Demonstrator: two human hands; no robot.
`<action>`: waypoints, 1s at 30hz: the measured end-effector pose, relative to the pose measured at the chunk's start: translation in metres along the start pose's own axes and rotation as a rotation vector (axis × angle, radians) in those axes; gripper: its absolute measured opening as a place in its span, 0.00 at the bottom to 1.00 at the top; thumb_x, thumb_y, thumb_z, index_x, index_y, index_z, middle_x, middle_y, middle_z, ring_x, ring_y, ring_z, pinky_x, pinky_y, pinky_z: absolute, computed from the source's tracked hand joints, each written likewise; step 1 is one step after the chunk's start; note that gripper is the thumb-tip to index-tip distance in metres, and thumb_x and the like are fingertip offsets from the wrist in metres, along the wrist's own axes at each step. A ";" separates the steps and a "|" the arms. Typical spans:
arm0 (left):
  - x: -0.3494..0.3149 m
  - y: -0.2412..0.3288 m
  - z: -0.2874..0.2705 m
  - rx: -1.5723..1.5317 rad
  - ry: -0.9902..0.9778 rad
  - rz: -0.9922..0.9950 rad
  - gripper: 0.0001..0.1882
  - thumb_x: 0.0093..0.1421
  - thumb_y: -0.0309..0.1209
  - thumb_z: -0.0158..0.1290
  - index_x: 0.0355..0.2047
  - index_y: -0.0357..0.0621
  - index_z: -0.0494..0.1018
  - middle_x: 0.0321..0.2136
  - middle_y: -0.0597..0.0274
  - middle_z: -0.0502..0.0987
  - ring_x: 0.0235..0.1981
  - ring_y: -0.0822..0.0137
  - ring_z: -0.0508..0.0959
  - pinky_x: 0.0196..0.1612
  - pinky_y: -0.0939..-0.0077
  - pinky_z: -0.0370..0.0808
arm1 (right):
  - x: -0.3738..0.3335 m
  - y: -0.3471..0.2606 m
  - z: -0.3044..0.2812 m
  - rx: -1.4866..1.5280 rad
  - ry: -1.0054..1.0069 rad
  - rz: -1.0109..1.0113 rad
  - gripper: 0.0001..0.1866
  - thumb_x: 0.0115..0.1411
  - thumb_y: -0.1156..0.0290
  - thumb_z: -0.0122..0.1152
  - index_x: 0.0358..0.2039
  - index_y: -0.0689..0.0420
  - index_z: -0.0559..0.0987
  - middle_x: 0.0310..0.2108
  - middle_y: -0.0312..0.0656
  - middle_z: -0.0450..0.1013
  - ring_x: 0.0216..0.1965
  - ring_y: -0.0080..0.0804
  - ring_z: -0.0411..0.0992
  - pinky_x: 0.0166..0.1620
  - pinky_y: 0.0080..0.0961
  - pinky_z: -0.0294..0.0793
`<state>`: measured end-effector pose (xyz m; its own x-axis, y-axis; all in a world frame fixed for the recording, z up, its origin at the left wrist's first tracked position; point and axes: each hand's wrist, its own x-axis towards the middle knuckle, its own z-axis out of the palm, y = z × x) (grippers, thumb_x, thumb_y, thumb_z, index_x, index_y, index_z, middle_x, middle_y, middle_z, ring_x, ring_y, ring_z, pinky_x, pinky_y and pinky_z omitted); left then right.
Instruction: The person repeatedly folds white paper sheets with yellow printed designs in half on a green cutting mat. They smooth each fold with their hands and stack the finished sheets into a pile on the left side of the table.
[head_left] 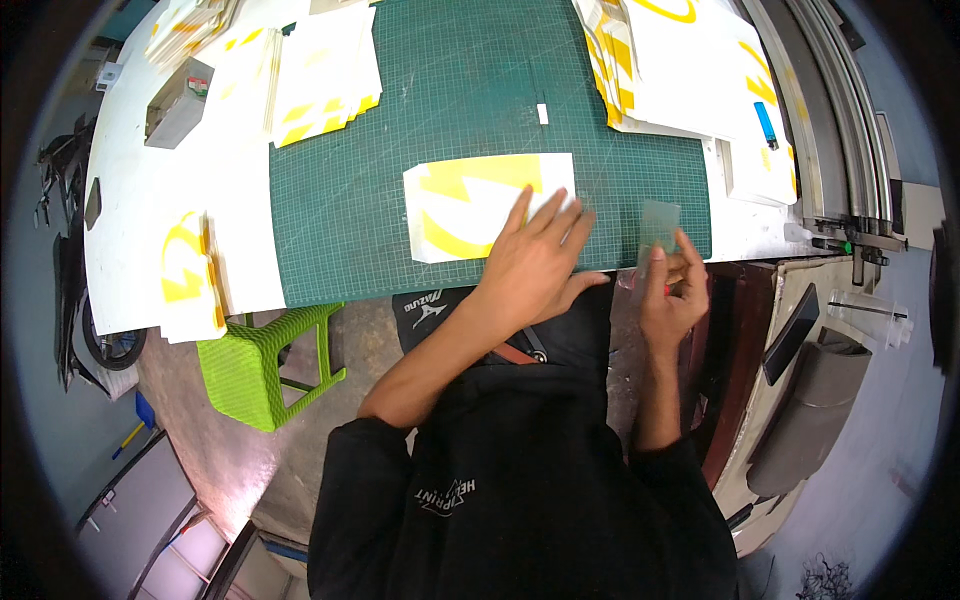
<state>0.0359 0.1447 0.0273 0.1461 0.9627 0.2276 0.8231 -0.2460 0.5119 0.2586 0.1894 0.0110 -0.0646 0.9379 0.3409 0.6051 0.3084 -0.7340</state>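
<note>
A white and yellow printed sheet [450, 200] lies on the green cutting mat [460, 90], close to the table's front edge. My left hand [535, 255] rests over its right part with the fingers spread, hiding that part of the print. To the right, my right hand [675, 295] pinches a small translucent plastic card [660, 222] between thumb and fingers. The card is upright above the mat's front right corner, apart from the sheet. Whether the right fingers hold anything else cannot be made out.
Stacks of similar printed sheets stand at the back left [325, 75] and back right [680, 80]; a smaller stack [185, 275] sits at front left. A blue lighter [766, 125] lies on the right stack. A grey box [180, 105] is at left, a green stool [245, 375] below the edge.
</note>
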 end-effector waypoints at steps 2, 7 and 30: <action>-0.019 -0.009 -0.009 -0.135 -0.025 0.078 0.30 0.61 0.49 0.66 0.53 0.38 0.78 0.52 0.49 0.81 0.59 0.51 0.78 0.71 0.44 0.63 | 0.002 0.008 -0.010 0.060 -0.002 0.047 0.19 0.65 0.77 0.69 0.56 0.64 0.81 0.34 0.41 0.80 0.37 0.27 0.74 0.43 0.29 0.72; -0.057 -0.022 -0.014 -0.055 0.261 -0.036 0.21 0.59 0.40 0.67 0.47 0.39 0.81 0.46 0.53 0.83 0.49 0.53 0.82 0.66 0.45 0.70 | 0.012 -0.001 -0.002 0.180 -0.128 -0.017 0.18 0.64 0.79 0.68 0.54 0.66 0.81 0.37 0.46 0.80 0.40 0.33 0.77 0.47 0.32 0.75; -0.113 -0.036 -0.039 0.073 0.094 -0.235 0.32 0.59 0.49 0.67 0.63 0.57 0.76 0.68 0.53 0.70 0.71 0.48 0.66 0.74 0.33 0.52 | 0.090 -0.095 0.148 0.184 -0.584 -1.033 0.20 0.55 0.77 0.64 0.49 0.52 0.86 0.33 0.37 0.78 0.40 0.35 0.74 0.49 0.40 0.67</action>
<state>-0.0315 0.0409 0.0150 -0.1028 0.9768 0.1876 0.8661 -0.0049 0.4999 0.0780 0.2681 0.0243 -0.8314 0.1502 0.5350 -0.0635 0.9308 -0.3600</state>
